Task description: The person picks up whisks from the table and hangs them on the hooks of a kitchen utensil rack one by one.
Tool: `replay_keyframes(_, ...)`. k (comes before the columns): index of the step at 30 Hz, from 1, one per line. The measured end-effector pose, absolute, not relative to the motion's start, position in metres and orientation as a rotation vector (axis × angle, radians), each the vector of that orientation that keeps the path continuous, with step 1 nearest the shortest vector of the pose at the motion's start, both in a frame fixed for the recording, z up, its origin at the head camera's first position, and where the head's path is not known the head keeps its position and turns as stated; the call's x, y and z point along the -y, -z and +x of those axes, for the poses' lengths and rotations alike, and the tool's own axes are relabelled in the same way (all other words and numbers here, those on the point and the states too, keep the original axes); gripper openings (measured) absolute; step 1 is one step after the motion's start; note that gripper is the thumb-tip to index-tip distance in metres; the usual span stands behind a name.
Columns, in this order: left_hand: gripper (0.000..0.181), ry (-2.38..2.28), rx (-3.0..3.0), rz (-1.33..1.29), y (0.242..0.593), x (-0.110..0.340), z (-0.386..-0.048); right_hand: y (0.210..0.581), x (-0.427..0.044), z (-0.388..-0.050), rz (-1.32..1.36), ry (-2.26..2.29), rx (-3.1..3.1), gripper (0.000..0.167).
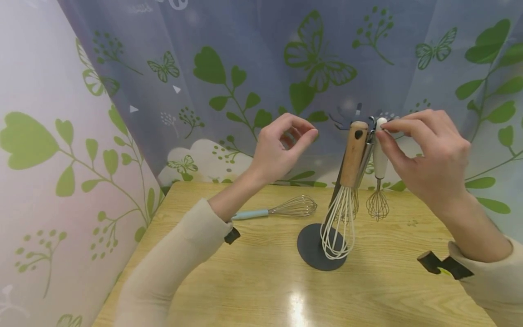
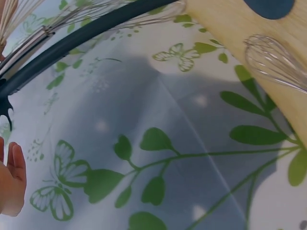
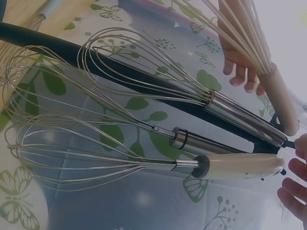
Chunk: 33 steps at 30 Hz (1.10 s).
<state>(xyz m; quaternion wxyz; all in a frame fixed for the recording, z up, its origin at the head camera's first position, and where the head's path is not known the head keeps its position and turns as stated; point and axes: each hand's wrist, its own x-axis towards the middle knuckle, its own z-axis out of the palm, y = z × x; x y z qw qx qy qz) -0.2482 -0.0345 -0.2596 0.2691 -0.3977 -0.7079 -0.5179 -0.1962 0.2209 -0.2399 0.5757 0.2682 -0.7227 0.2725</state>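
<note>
My right hand [image 1: 433, 154] pinches the top end of a white-handled whisk [image 1: 380, 156], which hangs upright from a dark whisk stand [image 1: 308, 245]. In the right wrist view its cream-white handle [image 3: 240, 165] points toward my fingertips at the right edge. Left of the stand's top, my left hand [image 1: 279, 147] hovers with loosely bent fingers and nothing in its grasp. A whisk with a wooden handle [image 1: 353, 154] and cream wires hangs at the front of the stand. Metal-handled whisks [image 3: 247, 117] hang between these two, partly hidden in the head view.
A whisk with a light blue handle [image 1: 251, 214] lies on the wooden table [image 1: 245, 272], left of the stand's round base. Behind the table hangs a blue-grey curtain [image 1: 253, 36] with green leaves and butterflies. A pale patterned sheet [image 1: 81, 204] covers the left side.
</note>
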Motion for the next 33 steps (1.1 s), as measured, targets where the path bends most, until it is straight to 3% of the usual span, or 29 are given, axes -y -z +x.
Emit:
replay_keyframes(14,0.011,1.312,2.118,-0.913,0.307,0.078,-0.257,0.24,-0.221,-0.196,0.625,-0.624,1.695,0.017)
replay_keyframes(22,0.025,1.289,2.332,-0.912,0.329,0.097,-0.256,0.24,-0.222,-0.197,0.628,-0.618,1.698,0.016)
replay_keyframes(33,0.029,1.248,2.524,-0.8,0.368,0.117,-0.259,0.242,-0.224,-0.197,0.623,-0.604,1.712,0.015)
